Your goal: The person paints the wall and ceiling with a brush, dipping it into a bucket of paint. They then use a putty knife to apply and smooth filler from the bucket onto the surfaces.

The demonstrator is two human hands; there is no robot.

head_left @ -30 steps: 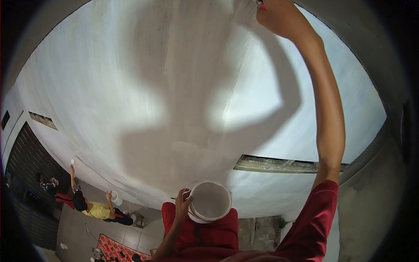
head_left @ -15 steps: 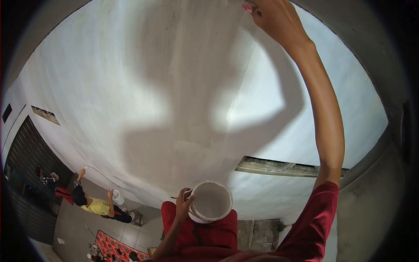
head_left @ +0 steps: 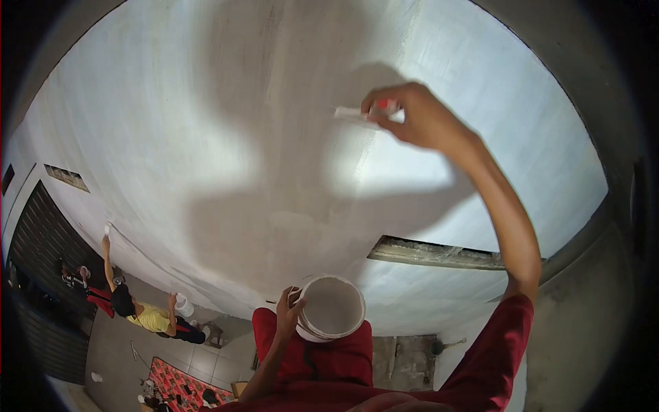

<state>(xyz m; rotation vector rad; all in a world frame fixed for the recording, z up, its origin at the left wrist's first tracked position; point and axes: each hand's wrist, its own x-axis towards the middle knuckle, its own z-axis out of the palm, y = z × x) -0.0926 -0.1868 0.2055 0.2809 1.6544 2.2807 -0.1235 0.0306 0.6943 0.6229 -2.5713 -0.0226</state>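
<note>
While the right hand (head_left: 422, 120) pinches a brush (head_left: 357, 113) against the wall (head_left: 171, 137), the left hand (head_left: 287, 317) grips the white bucket (head_left: 333, 309); reloading paint seems next.

Co-worker in yellow shirt (head_left: 152, 318), patterned red rug (head_left: 180, 391) below.

a building interior under renovation, seen from high up: a broad freshly coated white wall (head_left: 206, 151), a bare slot opening (head_left: 432, 253) at four o'clock, and another worker (head_left: 147, 317) (with a bucket (head_left: 182, 303)) on the tiled floor (head_left: 117, 357) at eight o'clock.
</note>
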